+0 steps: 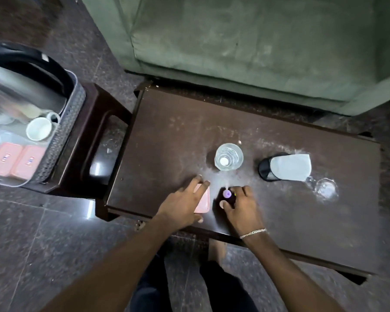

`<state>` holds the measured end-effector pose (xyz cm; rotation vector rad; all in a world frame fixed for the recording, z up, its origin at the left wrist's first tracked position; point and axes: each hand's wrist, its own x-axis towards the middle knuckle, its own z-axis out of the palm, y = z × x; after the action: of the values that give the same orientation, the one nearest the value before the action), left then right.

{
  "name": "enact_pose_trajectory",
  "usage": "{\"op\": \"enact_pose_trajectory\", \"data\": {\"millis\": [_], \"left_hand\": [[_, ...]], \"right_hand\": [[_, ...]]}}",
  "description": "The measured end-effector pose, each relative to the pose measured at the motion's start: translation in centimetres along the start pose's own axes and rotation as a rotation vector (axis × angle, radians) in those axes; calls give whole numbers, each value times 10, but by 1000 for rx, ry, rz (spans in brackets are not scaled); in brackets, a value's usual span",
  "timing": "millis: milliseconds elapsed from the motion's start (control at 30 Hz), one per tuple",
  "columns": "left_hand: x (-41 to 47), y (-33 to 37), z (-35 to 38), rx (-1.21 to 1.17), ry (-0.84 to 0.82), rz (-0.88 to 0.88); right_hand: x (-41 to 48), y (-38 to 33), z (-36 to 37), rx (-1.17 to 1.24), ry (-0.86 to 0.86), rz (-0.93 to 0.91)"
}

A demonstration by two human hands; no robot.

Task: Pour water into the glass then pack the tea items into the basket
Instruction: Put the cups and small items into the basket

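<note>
A clear glass (pixel 228 156) holding water stands in the middle of the dark brown table (pixel 167 131). My left hand (pixel 182 203) lies over a pink box (pixel 203 200) near the table's front edge, fingers wrapped on it. Just right of it, my right hand (pixel 241 206) grips a small dark bottle with a purple cap (pixel 227 194). A grey woven basket (pixel 61 140) sits on a stool at the left. Inside it are a metal kettle (pixel 20 91), a white cup (pixel 40 128) and two pink boxes (pixel 16 161).
A black mesh holder with a white cloth (pixel 284 166) stands right of the glass. Beside it lies an overturned clear glass (pixel 324 188). A green sofa (pixel 257 41) rises behind the table. Polished stone floor (pixel 43 244) surrounds the furniture.
</note>
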<state>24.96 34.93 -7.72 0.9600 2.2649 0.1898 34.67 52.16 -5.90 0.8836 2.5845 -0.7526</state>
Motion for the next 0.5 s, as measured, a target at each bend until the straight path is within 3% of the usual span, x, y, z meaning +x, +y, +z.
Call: {"op": "enact_pose_trajectory", "data": {"millis": [233, 500], "left_hand": [[9, 6, 16, -16, 26, -39], [-6, -16, 7, -148, 110, 51]], "right_hand": [[0, 16, 23, -163, -128, -59], [-7, 1, 22, -40, 4, -132]]}}
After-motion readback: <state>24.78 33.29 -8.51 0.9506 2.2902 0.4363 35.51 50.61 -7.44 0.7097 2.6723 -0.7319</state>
